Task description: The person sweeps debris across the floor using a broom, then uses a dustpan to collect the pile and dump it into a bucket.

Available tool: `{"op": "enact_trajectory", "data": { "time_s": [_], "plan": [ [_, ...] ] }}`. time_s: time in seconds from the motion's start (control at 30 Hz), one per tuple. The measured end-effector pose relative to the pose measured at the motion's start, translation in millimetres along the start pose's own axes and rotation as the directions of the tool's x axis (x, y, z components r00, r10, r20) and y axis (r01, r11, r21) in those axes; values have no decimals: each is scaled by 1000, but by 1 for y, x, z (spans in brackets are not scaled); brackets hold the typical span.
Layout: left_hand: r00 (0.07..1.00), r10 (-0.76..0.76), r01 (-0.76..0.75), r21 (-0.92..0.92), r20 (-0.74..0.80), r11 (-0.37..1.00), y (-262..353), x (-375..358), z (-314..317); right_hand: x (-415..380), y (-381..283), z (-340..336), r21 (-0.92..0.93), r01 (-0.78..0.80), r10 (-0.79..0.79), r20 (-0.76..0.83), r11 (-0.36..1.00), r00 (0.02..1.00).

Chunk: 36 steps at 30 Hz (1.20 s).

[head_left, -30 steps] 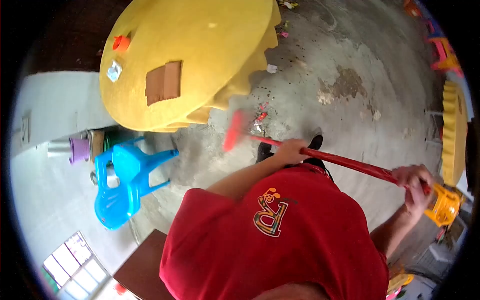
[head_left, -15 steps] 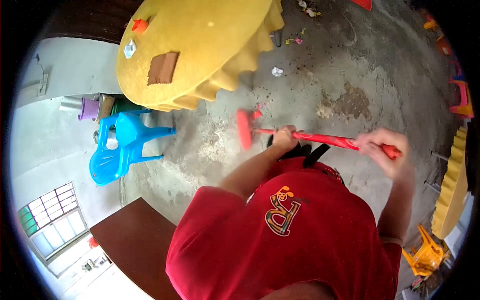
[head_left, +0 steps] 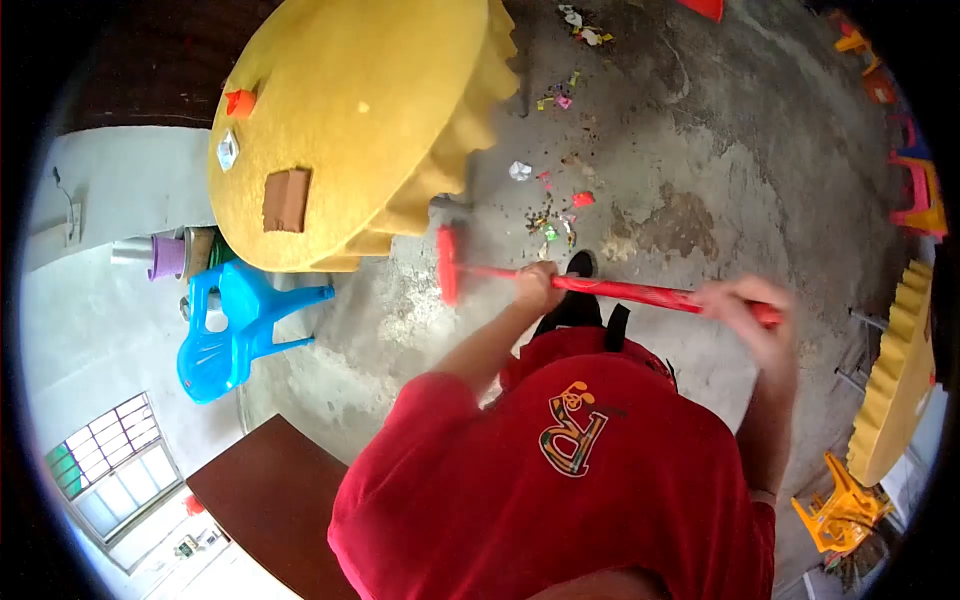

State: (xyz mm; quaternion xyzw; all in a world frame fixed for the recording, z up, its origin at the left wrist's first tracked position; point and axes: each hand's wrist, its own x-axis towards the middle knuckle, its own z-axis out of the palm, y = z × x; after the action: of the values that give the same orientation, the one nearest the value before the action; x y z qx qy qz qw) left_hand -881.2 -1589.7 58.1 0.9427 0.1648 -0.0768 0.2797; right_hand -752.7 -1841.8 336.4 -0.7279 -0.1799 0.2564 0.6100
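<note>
A red broom [head_left: 640, 292] lies across the front of my body, its wide red head [head_left: 447, 265] to the left, low over or on the concrete floor. My left hand [head_left: 540, 288] is wrapped round the handle nearer the head. Close to the handle's far end, my right hand [head_left: 745, 312] grips it, slightly blurred. Just beyond my black shoe [head_left: 580, 264] is a small heap of litter [head_left: 550, 230] with dark bits and coloured wrappers. A red scrap [head_left: 583, 199] and a crumpled white paper [head_left: 520, 171] lie a little farther off.
A round table with a yellow cloth [head_left: 350, 120] stands at the upper left, a blue plastic chair [head_left: 235, 320] below it. A brown tabletop [head_left: 265, 500] is at the lower left. More litter [head_left: 585, 30] lies farther off. Yellow stools [head_left: 840, 505] and another yellow-covered table [head_left: 895, 380] line the right.
Both hands and the broom have shifted left, the broom head away from the litter. The view has shifted too, and the litter heap and my shoe now show more fully.
</note>
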Motion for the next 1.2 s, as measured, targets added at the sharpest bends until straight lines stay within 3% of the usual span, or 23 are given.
{"op": "enact_trajectory", "data": {
  "time_s": [0.1,0.17,0.2,0.23,0.27,0.3,0.33,0.43,0.5,0.53,0.6,0.63,0.7,0.73,0.8,0.87,0.97,1.03,1.07,1.1,1.2],
  "plan": [
    [998,14,-12,-36,60,999,-15,20,-2,23,2,7,-9,-45,46,15,999,999],
    [985,66,-44,-136,162,990,35,38,-39,30,-17,-6,-31,-63,63,-30,998,998],
    [983,136,-115,-166,123,979,47,48,-30,34,-33,-21,-29,-70,68,-79,997,995],
    [975,205,-187,-192,83,964,60,58,-20,35,-47,-33,-40,-16,11,-136,999,991],
    [973,228,-230,-249,-36,941,73,68,0,36,-48,-50,42,177,-171,-115,983,978],
    [948,294,-310,-149,-119,939,88,74,5,34,-54,-73,-5,191,-191,-55,982,980],
    [944,307,-326,-189,-124,926,101,82,4,34,-57,-94,-51,205,-205,7,977,979],
    [953,272,-293,-180,-134,939,119,103,-10,47,-46,-129,182,355,-367,33,917,930],
    [983,177,-182,-109,-58,977,109,122,-14,58,-33,-115,0,65,-64,-178,998,982],
    [995,98,-97,-54,20,994,88,135,-5,65,-24,-103,-64,-97,74,-305,993,950],
    [993,42,-42,-8,113,999,37,163,27,97,-2,-86,-31,-55,52,-104,998,993],
    [994,5,-6,9,108,1000,47,169,24,104,15,-83,159,18,-10,-48,987,999],
    [972,-23,21,12,234,1000,77,184,24,110,10,-115,74,-75,82,-90,994,993],
    [975,-2,-1,17,221,1000,96,182,35,105,5,-134,-21,-99,97,-83,995,992],
    [984,43,-51,46,174,998,139,198,55,100,-9,-180,-204,-106,93,-73,973,993],
    [992,129,-129,-4,12,992,196,195,57,95,-27,-228,-211,-41,24,-81,977,996],
    [989,117,-133,-193,-92,972,254,185,66,108,-18,-305,75,316,-323,118,946,939],
    [979,64,-119,-286,-195,951,278,167,59,126,-22,-321,95,276,-291,237,956,927],
    [975,26,-90,-286,-221,954,273,159,67,138,-22,-326,104,254,-273,295,962,915],
    [991,-118,103,-219,-58,970,263,147,72,151,-17,-322,54,186,-192,376,981,907],
    [921,-374,338,-260,-106,905,190,105,141,188,24,-264,-3,22,-16,608,1000,794]
  ]
}}
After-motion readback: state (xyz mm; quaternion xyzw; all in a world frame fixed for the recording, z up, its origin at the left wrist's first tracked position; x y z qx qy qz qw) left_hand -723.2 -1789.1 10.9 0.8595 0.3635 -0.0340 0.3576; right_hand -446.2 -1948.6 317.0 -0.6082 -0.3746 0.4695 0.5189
